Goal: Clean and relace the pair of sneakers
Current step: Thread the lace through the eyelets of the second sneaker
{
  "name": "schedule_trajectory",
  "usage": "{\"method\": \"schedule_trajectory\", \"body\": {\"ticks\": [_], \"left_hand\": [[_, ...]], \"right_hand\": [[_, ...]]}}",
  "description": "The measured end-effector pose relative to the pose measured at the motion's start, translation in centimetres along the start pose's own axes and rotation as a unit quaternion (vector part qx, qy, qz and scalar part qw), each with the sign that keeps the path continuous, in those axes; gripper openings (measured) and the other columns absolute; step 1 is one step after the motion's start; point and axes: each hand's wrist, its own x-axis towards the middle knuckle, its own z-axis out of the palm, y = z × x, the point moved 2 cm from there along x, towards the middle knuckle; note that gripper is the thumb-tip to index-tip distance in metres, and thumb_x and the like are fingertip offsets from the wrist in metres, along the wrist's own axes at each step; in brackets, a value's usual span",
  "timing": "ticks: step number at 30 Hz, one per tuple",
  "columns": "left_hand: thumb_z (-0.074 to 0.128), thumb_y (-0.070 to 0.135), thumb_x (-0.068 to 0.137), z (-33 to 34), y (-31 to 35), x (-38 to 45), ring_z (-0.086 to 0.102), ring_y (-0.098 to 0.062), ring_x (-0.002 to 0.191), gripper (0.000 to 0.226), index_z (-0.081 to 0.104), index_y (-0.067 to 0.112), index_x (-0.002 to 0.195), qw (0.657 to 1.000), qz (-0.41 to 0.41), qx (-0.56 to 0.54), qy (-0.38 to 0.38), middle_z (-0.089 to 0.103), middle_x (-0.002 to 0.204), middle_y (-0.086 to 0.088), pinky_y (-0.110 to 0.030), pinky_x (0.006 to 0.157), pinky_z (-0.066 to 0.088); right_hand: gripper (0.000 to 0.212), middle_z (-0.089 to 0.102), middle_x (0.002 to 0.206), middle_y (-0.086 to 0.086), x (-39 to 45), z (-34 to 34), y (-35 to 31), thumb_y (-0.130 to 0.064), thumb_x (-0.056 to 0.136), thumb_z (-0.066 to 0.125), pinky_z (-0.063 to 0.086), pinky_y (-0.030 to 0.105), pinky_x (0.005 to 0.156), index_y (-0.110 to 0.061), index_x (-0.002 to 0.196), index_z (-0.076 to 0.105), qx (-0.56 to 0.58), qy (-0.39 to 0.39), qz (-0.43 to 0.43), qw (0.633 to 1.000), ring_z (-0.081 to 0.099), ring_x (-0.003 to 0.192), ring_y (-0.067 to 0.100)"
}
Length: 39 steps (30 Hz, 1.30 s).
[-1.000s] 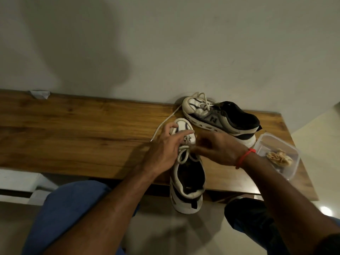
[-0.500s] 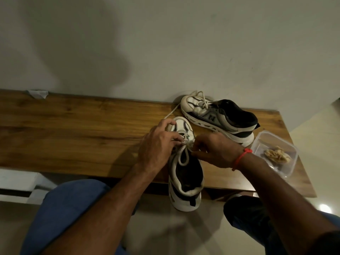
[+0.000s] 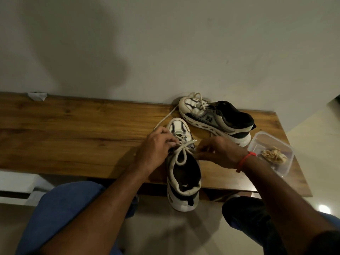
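Head camera is showing both my hands working on the near sneaker (image 3: 183, 168), which is lying on the wooden table (image 3: 73, 133) with its heel hanging over the edge toward me. My left hand (image 3: 156, 150) is curling its fingers at the knot and pinching the lace (image 3: 181, 153) just at my fingertips. My right hand (image 3: 219, 151) is also curled beside the shoe, on the other side of the knot; I believe it is pinching the other part of the lace, but its fingertips are hiding this from me. One loop of lace is lying toward me from my fingers, over the shoe's opening, and a short end is pointing away to the right.

The second sneaker (image 3: 217, 120) is resting beyond my right hand, its lace trailing loose on the table. A clear plastic container (image 3: 287, 168) with a crumpled cloth (image 3: 274, 155) is standing to the right of my wrist.

I am judging that the bow is being tied now. If I am pulling unevenly, the short end may be slipping through and the loop collapsing. Also, a strong pull toward me could be tipping the overhanging shoe off the table.
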Motion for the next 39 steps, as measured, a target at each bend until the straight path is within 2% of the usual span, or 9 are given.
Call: {"method": "schedule_trajectory", "body": {"ticks": [4, 7, 10, 15, 19, 21, 25, 31, 39], "left_hand": [[0.032, 0.050, 0.105, -1.4, 1.7, 0.0, 0.036, -0.016, 0.145, 0.053, 0.043, 0.026, 0.151, 0.990, -0.021, -0.136, 0.007, 0.035, 0.161, 0.002, -0.037, 0.116, 0.035], [0.003, 0.071, 0.091, 0.7, 3.2, -1.7, -0.016, -0.014, 0.155, 0.081, -0.011, 0.033, 0.161, 0.980, -0.033, -0.014, -0.195, -0.021, 0.167, 0.011, -0.049, 0.125, -0.004], [-0.004, 0.075, 0.082, 1.7, 3.3, -2.6, -0.033, -0.018, 0.149, 0.084, -0.031, 0.036, 0.151, 0.957, -0.071, 0.020, -0.281, -0.038, 0.160, 0.010, -0.056, 0.123, -0.013], [0.009, 0.093, 0.074, -2.0, 1.1, -0.4, -0.015, -0.023, 0.155, 0.108, -0.023, 0.032, 0.157, 0.968, -0.133, 0.027, -0.213, -0.027, 0.166, 0.004, -0.064, 0.122, -0.001], [0.058, 0.091, 0.066, -0.2, 0.0, -2.1, 0.024, -0.033, 0.152, 0.135, -0.034, 0.040, 0.150, 0.927, -0.182, 0.030, -0.328, 0.001, 0.171, -0.006, -0.053, 0.117, 0.036], [0.067, 0.056, 0.088, 1.4, 0.4, -2.7, 0.067, -0.031, 0.115, 0.121, -0.038, 0.043, 0.146, 0.927, -0.194, 0.001, -0.322, 0.035, 0.161, -0.010, -0.045, 0.084, 0.062], [0.055, 0.032, 0.102, 0.9, 0.6, -2.6, 0.073, -0.023, 0.068, 0.102, -0.034, 0.041, 0.149, 0.939, -0.229, 0.002, -0.255, 0.059, 0.137, -0.015, -0.032, 0.053, 0.060], [0.050, 0.038, 0.099, -4.5, -5.5, -1.7, 0.049, -0.041, 0.134, 0.090, -0.011, 0.018, 0.161, 0.933, -0.303, 0.118, -0.156, 0.042, 0.153, -0.028, -0.045, 0.109, 0.044], [0.057, 0.017, 0.098, -7.4, -6.2, -0.9, 0.057, -0.039, 0.124, 0.090, -0.006, 0.025, 0.162, 0.921, -0.343, 0.176, -0.058, 0.056, 0.140, -0.021, -0.049, 0.098, 0.047]], "right_hand": [[0.058, 0.044, 0.149, -0.005, -0.1, -0.3, -0.3, -0.041, 0.096, 0.059, 0.048, 0.037, 0.103, -0.032, 0.148, 0.037, 0.091, 0.033, 0.001, 0.995, 0.047, 0.131, 0.013], [0.093, -0.008, 0.161, -0.017, 0.3, 1.1, -2.4, -0.046, 0.094, 0.060, 0.013, 0.029, 0.118, -0.033, 0.157, -0.007, 0.046, -0.113, -0.015, 0.992, 0.002, 0.145, 0.003], [0.102, -0.019, 0.163, -0.008, 0.5, 2.2, -2.7, -0.046, 0.093, 0.062, 0.005, 0.035, 0.124, -0.031, 0.155, -0.017, 0.005, -0.140, -0.031, 0.990, -0.009, 0.150, 0.010], [0.080, 0.030, 0.160, -0.001, -0.4, -1.4, -1.2, -0.044, 0.092, 0.065, 0.033, 0.033, 0.114, -0.029, 0.156, 0.018, 0.078, 0.006, 0.046, 0.996, 0.033, 0.143, 0.018], [0.074, 0.056, 0.133, -0.005, -0.8, -0.1, -1.8, -0.052, 0.088, 0.065, 0.057, 0.030, 0.084, -0.039, 0.150, 0.027, 0.061, -0.161, 0.121, 0.978, 0.064, 0.100, 0.010], [0.058, 0.058, 0.127, -0.003, -0.5, 0.8, -2.7, -0.040, 0.094, 0.064, 0.060, 0.024, 0.070, -0.031, 0.144, 0.037, 0.056, -0.162, 0.117, 0.978, 0.068, 0.084, 0.010], [0.044, 0.059, 0.130, 0.007, 1.4, 2.0, -3.6, -0.026, 0.100, 0.055, 0.062, 0.034, 0.073, -0.024, 0.142, 0.039, 0.084, -0.154, 0.099, 0.979, 0.071, 0.088, 0.017], [0.067, 0.044, 0.151, -0.007, 5.7, 5.0, -7.7, -0.023, 0.100, 0.056, 0.042, 0.002, 0.076, -0.031, 0.156, 0.021, 0.165, -0.124, -0.018, 0.978, 0.053, 0.126, 0.010], [0.059, 0.055, 0.137, 0.005, 4.7, -1.3, -3.5, -0.029, 0.093, 0.067, 0.048, 0.031, 0.090, -0.027, 0.147, 0.041, 0.017, 0.097, 0.054, 0.994, 0.058, 0.112, 0.019]]}}
